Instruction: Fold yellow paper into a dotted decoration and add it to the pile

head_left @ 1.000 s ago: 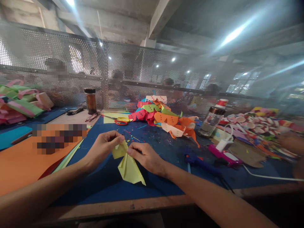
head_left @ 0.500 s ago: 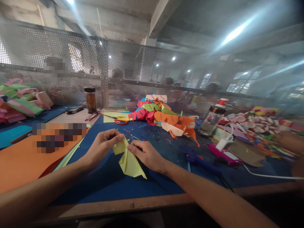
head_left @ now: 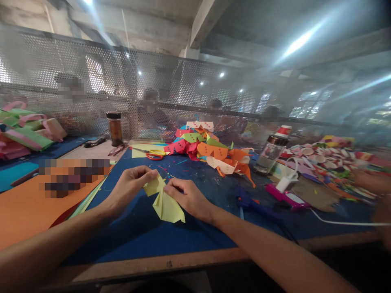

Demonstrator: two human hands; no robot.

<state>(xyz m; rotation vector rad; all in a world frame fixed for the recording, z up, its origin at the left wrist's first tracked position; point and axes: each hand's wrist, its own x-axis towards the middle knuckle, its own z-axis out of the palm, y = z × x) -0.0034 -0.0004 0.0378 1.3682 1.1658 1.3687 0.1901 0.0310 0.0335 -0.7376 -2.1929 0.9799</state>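
A folded piece of yellow paper (head_left: 166, 207) is held just above the blue table mat (head_left: 137, 232), in front of me. My left hand (head_left: 130, 189) pinches its upper left flap between thumb and fingers. My right hand (head_left: 185, 197) pinches the paper at its middle fold, fingers curled. The lower part of the paper fans out below both hands.
A heap of folded coloured paper shapes (head_left: 207, 148) lies behind the hands, with orange-handled scissors (head_left: 154, 154) to its left. An orange sheet (head_left: 27, 207) covers the left. A glass bottle (head_left: 270, 150), a pink device with white cable (head_left: 287, 195) and a blue glue gun (head_left: 253, 203) sit right.
The yellow paper and both hands have risen slightly and drawn a little closer together; the lower part of the paper looks shorter and more gathered.
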